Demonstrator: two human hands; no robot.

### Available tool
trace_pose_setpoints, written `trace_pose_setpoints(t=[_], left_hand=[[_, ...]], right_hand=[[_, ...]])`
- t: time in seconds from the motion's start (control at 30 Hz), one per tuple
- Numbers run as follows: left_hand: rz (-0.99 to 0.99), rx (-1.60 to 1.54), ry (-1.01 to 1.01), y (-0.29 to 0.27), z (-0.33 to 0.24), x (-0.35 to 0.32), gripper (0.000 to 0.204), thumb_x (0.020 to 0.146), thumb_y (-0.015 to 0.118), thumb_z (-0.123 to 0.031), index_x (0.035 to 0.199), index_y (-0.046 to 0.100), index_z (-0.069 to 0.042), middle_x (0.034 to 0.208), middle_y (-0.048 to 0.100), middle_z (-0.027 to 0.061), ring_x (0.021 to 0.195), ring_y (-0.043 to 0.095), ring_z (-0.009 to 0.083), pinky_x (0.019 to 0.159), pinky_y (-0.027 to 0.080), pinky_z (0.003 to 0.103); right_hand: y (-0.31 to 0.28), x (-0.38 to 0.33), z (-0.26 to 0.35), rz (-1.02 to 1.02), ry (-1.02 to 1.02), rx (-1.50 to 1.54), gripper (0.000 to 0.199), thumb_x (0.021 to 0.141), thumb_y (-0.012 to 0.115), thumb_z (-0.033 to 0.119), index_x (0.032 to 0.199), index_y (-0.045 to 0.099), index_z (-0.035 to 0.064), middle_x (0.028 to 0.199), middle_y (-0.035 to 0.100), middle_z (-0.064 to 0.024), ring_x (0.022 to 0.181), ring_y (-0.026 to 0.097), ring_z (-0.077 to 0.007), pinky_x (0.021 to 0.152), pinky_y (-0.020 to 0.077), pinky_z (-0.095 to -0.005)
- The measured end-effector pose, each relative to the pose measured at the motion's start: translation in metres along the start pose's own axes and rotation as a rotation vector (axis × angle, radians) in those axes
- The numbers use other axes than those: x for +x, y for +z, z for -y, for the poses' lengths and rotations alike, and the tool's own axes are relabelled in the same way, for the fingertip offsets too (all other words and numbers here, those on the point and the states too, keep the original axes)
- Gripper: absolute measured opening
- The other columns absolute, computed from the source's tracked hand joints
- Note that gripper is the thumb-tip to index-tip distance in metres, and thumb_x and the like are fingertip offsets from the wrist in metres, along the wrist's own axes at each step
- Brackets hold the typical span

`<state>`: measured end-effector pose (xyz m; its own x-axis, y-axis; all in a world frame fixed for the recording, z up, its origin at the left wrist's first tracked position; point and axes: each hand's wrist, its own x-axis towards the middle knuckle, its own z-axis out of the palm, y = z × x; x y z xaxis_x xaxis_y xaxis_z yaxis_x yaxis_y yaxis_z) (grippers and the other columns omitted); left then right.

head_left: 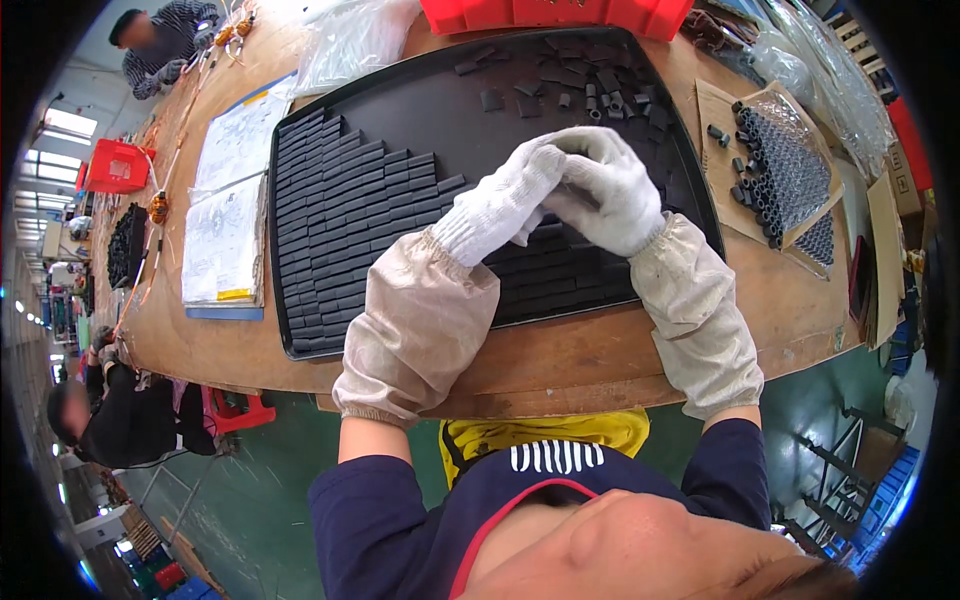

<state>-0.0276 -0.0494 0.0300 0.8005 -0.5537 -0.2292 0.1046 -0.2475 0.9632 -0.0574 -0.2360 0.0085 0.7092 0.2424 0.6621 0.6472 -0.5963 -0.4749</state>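
Note:
Both hands wear white knit gloves and beige sleeve covers. My left hand (510, 190) and my right hand (605, 185) meet over the middle of a large black tray (400, 90), fingertips pressed together above rows of small black rectangular blocks (340, 220). Whatever sits between the fingers is hidden by the gloves. Loose black blocks (590, 80) lie scattered at the tray's far right end.
Papers and a clear folder (225, 215) lie left of the tray on the wooden table (560, 360). A bag of black cylinders (785, 170) rests on cardboard at the right. A red bin (550, 15) stands behind. Other people work at far left.

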Motion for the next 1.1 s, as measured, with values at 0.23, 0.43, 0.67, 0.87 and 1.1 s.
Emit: trace_pose_setpoints(t=[0.23, 0.43, 0.67, 0.87, 1.1], left_hand=[[0.046, -0.09, -0.056, -0.008, 0.019, 0.007, 0.074, 0.101, 0.043, -0.068, 0.148, 0.051, -0.011, 0.075, 0.053, -0.0051, 0.061, 0.044, 0.0046, 0.052, 0.038, 0.02], [-0.18, -0.199, 0.118, -0.005, 0.003, 0.01, 0.059, 0.106, 0.052, -0.049, 0.146, 0.05, -0.007, 0.087, 0.06, -0.0032, 0.059, 0.04, 0.0011, 0.049, 0.035, 0.018], [-0.057, -0.415, 0.077, -0.007, -0.003, 0.005, 0.062, 0.102, 0.063, -0.041, 0.146, 0.046, -0.001, 0.103, 0.061, 0.0046, 0.066, 0.042, 0.0007, 0.052, 0.036, 0.016], [-0.097, -1.132, 0.078, -0.023, 0.014, 0.022, 0.064, 0.097, 0.069, -0.03, 0.144, 0.041, 0.005, 0.119, 0.054, 0.0178, 0.087, 0.059, 0.0178, 0.076, 0.055, 0.026], [0.002, -1.248, 0.15, -0.025, 0.029, 0.028, 0.046, 0.099, 0.042, 0.012, 0.145, 0.036, 0.008, 0.137, 0.052, 0.0282, 0.116, 0.064, 0.0339, 0.106, 0.056, 0.038]], right_hand=[[0.002, -0.002, -0.008, 0.003, -0.014, 0.021, 0.026, 0.075, 0.082, 0.002, 0.098, 0.073, 0.0111, 0.104, 0.071, -0.0073, 0.101, 0.067, -0.0301, 0.09, 0.0534, -0.0401], [0.002, -0.002, -0.013, -0.057, 0.072, -0.067, 0.02, 0.08, 0.078, 0.004, 0.097, 0.073, 0.0111, 0.101, 0.071, -0.0077, 0.097, 0.068, -0.0292, 0.085, 0.0552, -0.0399], [0.004, -0.006, -0.022, -0.021, 0.047, -0.164, 0.017, 0.082, 0.077, 0.01, 0.099, 0.073, 0.0118, 0.099, 0.069, -0.0071, 0.096, 0.067, -0.0306, 0.084, 0.0541, -0.042], [0.005, -0.006, -0.024, -0.001, 0.039, -0.169, 0.017, 0.082, 0.077, 0.011, 0.099, 0.073, 0.0118, 0.099, 0.069, -0.0068, 0.096, 0.067, -0.0306, 0.083, 0.054, -0.0422], [-0.003, -0.002, -0.03, -0.144, 0.096, -0.237, 0.016, 0.083, 0.075, 0.011, 0.099, 0.074, 0.0111, 0.097, 0.071, -0.0086, 0.095, 0.068, -0.0313, 0.084, 0.055, -0.0415]])
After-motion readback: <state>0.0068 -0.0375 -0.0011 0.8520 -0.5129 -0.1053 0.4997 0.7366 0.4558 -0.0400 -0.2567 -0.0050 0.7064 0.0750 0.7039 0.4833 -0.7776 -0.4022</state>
